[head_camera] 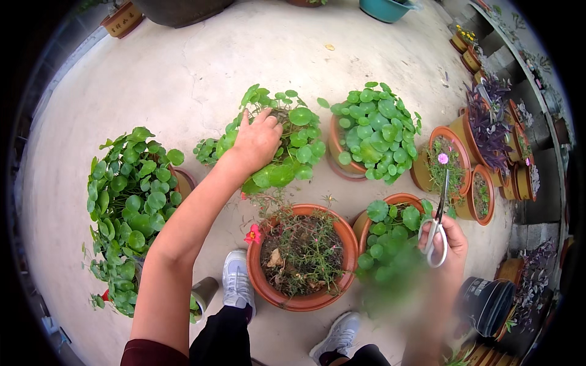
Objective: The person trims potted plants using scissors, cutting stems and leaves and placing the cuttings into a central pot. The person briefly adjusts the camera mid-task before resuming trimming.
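My left hand (259,139) reaches into a pennywort plant (300,137) with round green leaves. Its fingertips are down among the stems, and whether they grip any is hidden. My right hand (451,242) holds a pair of scissors (437,224) by the white loop handles. The dark blades point away from me, up towards a pink flower (442,158), and look closed. Just left of the scissors is a potted plant with round leaves (393,228); blur covers its lower foliage.
Before my feet stands a terracotta-coloured pot (302,304) with thin trailing stems and a red flower (252,234). Fuller pennyworts stand at left (137,196) and back right (377,128). Nested black pots (487,304) sit at right, near a purple-leaved plant (490,123). A teal basin (384,10) is far off.
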The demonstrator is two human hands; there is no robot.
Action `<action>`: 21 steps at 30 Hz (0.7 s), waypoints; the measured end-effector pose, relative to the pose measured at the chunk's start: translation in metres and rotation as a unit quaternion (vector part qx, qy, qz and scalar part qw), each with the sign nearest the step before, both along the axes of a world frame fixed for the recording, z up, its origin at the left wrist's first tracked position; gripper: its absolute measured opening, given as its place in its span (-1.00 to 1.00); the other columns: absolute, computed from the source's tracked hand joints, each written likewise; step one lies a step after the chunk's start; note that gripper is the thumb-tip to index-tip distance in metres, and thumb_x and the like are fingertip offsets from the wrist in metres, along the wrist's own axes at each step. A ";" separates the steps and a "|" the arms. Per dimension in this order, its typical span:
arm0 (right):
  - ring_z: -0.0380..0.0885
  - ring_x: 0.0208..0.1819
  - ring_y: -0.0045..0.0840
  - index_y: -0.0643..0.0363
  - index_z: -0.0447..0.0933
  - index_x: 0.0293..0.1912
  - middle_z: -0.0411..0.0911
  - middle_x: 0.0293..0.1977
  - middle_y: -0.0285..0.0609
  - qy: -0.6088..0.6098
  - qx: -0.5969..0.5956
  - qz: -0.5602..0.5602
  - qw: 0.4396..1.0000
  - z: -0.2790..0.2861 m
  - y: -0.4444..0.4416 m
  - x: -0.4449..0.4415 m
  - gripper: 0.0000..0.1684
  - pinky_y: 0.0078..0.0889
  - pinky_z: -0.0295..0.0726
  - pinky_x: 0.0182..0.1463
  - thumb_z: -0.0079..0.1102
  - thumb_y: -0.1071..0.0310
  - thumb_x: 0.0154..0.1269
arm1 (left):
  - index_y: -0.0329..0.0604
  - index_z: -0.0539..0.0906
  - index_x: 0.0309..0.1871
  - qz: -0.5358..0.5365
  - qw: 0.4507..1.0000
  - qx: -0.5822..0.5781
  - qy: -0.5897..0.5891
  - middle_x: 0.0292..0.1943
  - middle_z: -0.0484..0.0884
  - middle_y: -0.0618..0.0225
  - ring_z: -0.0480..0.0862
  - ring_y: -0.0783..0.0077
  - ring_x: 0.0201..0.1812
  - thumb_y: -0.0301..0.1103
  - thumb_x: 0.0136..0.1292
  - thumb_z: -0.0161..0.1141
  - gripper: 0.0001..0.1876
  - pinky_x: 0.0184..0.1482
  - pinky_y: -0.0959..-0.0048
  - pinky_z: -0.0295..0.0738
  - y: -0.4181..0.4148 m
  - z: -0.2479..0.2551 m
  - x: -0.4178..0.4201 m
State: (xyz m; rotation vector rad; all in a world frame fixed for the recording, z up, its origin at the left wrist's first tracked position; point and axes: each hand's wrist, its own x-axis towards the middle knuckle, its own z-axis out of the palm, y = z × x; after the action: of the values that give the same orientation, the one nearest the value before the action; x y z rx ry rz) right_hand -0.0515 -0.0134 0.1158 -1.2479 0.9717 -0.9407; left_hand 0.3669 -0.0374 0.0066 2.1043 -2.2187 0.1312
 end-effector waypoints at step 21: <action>0.55 -0.29 -0.57 0.30 0.49 0.19 0.60 -0.17 -0.14 0.001 -0.019 -0.018 1.000 -0.006 -0.015 -0.027 -0.55 -0.59 0.59 -0.27 0.26 0.38 0.35 | -0.23 0.58 0.12 -0.017 1.000 0.003 0.015 0.20 0.50 0.09 0.35 0.01 0.41 -0.37 0.26 0.23 -0.64 0.37 -0.01 0.30 0.022 0.012 0.002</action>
State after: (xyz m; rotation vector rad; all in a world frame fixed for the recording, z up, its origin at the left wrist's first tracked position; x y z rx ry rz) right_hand -0.0786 -0.0281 0.1097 -1.2661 0.9859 -0.9901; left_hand 0.3685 -0.0151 0.0188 2.0562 -2.2393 0.0892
